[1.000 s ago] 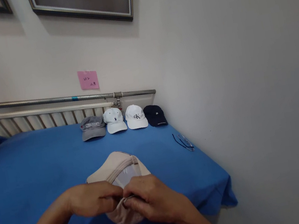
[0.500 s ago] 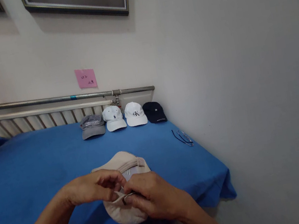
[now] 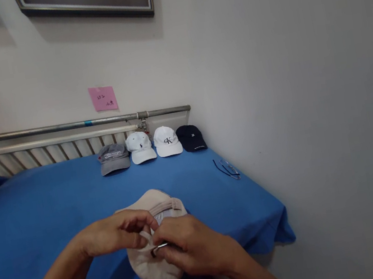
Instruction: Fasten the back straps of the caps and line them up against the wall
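Note:
A cream baseball cap (image 3: pixel 155 267) lies tipped over near the front of the bed, its brim pointing away and its inner sweatband showing. My left hand (image 3: pixel 120 233) pinches the fabric at the cap's back opening with thumb and fingers. Close against it, my right hand (image 3: pixel 190 244) grips the back strap. A small metal buckle (image 3: pixel 159 247) shows between the right thumb and fingers. Part of the strap is hidden by the fingers.
Along the far edge stand a grey cap (image 3: pixel 114 158), a pale cap (image 3: pixel 141 147), a white cap (image 3: pixel 167 141) and a black cap (image 3: pixel 191 138). Eyeglasses (image 3: pixel 228 169) lie at the right on the blue sheet (image 3: pixel 40 208). A radiator (image 3: pixel 41 155) is behind.
The right fingers have shifted slightly at the strap, and more of the metal buckle shows. Both hands stay on the cream cap. The view has moved a little to the right.

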`<state>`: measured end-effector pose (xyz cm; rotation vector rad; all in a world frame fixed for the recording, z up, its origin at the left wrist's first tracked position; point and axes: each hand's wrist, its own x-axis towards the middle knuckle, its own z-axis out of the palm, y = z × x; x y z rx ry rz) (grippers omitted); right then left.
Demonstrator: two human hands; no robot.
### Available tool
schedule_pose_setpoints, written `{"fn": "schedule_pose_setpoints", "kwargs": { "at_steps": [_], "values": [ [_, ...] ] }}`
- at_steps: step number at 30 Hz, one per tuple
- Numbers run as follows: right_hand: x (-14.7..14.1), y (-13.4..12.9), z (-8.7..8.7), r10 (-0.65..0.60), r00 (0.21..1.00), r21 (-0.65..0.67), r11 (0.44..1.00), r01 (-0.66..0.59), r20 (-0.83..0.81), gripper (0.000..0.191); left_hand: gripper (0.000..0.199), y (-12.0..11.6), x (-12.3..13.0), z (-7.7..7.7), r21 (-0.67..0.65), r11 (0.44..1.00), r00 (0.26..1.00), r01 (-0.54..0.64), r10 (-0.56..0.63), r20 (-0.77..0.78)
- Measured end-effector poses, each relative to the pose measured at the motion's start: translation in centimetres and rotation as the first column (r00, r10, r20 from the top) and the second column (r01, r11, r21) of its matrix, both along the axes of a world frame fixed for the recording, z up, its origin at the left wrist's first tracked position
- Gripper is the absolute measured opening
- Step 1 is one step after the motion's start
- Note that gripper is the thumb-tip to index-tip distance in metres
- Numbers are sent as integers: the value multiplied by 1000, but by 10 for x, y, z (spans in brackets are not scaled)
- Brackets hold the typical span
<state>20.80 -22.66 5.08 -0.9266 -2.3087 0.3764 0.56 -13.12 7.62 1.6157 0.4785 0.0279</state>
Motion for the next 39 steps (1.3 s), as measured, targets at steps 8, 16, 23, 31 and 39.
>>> {"fn": "schedule_pose_setpoints", "kwargs": {
  "at_steps": [8, 16, 23, 31, 39],
  "values": [
    [7, -1, -8, -71, 983, -49, 997, 63, -171, 9, 29, 6, 2, -9, -104, 989, 992, -106, 112, 58],
    [9, 1, -14, -59, 980, -8, 998, 58, -188, 10, 30, 5, 7, -7, -150, 947, 959, -284, 284, -18],
    [7, 0, -11, -16, 996, 123, 992, 27, -90, 16, 27, 8, 9, -2, -104, 973, 974, -207, 196, -112],
    [7, -2, -11, -21, 994, 185, 982, 40, -108, 18, 21, 19, 11, -10, -44, 998, 994, -50, 45, -104],
    [9, 1, -15, -36, 980, 122, 991, 61, -193, 14, 20, 4, 8, 2, 86, 996, 996, -38, 45, -79]
  ]
}}
